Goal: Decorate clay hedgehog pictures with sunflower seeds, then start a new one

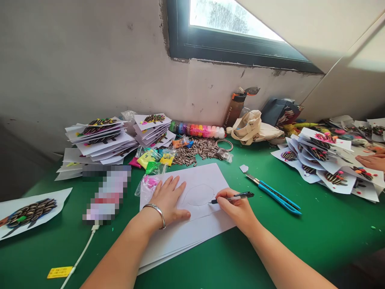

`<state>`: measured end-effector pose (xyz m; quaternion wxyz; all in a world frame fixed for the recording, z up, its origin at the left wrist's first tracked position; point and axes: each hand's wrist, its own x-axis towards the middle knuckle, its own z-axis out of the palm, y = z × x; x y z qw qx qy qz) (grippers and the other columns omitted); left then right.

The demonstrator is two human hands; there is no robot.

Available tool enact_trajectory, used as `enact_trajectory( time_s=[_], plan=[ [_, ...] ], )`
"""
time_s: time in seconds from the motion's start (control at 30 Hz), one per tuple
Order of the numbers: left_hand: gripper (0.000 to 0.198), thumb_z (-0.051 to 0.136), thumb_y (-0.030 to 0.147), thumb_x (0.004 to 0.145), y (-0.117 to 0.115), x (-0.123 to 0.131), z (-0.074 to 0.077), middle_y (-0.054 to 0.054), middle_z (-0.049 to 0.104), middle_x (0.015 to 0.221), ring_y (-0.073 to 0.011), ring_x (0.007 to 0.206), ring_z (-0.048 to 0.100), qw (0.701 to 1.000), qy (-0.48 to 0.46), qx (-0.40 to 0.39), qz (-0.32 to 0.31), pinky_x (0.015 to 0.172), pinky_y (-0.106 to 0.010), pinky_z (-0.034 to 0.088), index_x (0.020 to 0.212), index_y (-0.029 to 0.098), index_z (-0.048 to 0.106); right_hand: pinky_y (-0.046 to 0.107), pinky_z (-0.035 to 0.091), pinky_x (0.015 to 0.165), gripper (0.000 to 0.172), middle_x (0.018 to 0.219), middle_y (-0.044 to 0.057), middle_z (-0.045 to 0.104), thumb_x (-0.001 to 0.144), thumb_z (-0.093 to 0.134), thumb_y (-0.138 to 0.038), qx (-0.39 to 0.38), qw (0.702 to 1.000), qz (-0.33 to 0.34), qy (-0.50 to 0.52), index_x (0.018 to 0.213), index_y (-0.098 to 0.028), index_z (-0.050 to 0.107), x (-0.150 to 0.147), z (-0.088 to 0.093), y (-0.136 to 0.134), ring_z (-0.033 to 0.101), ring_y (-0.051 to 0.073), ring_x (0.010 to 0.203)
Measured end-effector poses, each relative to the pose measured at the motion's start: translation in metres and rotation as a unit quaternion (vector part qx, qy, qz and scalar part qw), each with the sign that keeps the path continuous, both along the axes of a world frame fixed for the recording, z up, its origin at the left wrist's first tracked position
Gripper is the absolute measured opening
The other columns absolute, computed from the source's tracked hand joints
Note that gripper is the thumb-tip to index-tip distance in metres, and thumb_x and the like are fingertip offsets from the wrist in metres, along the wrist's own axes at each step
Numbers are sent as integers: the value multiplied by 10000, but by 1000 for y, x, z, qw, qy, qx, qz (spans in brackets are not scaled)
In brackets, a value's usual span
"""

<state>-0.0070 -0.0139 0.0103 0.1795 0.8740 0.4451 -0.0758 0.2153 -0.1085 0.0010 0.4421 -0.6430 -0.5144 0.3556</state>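
A small stack of white paper (pixel 168 237) lies on the green table, its top sheet bearing a thin drawn oval with short lines under it. My left hand (pixel 168 198) rests flat on the sheet, fingers spread, to the left of the oval; a silver bangle circles its wrist. Between the fingers of my right hand (pixel 237 206) is a black pen (pixel 234 197), its tip at the lower right of the oval. Just beyond the paper's left corner are small packets of coloured clay (pixel 150 158). Right of the paper lies a blue utility knife (pixel 278 197), blade showing.
Sunflower seeds (pixel 201 149) are heaped behind the paper. Stacks of seed-decorated sheets stand left (pixel 99 140) and right (pixel 327 160). A bottle (pixel 234 108) and cloth bag (pixel 255 126) stand by the wall. A white cable (pixel 80 257) crosses the left side. Another person's hand (pixel 373 160) shows at far right.
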Motion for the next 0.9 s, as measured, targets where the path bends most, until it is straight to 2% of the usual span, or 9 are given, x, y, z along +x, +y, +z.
enact_trajectory(
  time_s=[0.37,0.57,0.7,0.9],
  plan=[
    [935,595,657,609,1,0,-1,-79,116,1512,-301,1377,42,1000,3,1,2,1093,-508,47,1401,266,290,274,387,642,119,729,15,587,753,512,-186,19,999,20,-26,696,-177,616,1,-4,2,510,157,697],
    [933,596,645,619,0,1,2,-83,112,1511,-296,1378,36,1000,6,-6,5,1094,-507,48,1406,256,280,256,362,609,144,642,-10,531,740,493,-172,-5,1000,21,7,620,-180,572,2,0,4,479,142,657],
    [932,595,638,624,-1,1,5,-91,113,1510,-297,1377,42,1000,8,-10,1,1092,-510,49,1408,248,276,262,371,646,131,684,-10,550,757,499,-190,-5,1000,10,6,658,-186,584,1,-1,4,496,148,698],
    [943,605,648,610,0,0,-1,-82,109,1512,-298,1378,38,1000,0,-1,2,1093,-512,48,1407,264,276,272,382,680,129,733,-2,577,772,499,-199,4,1000,12,-11,684,-187,592,0,-4,4,517,157,734]
  ],
)
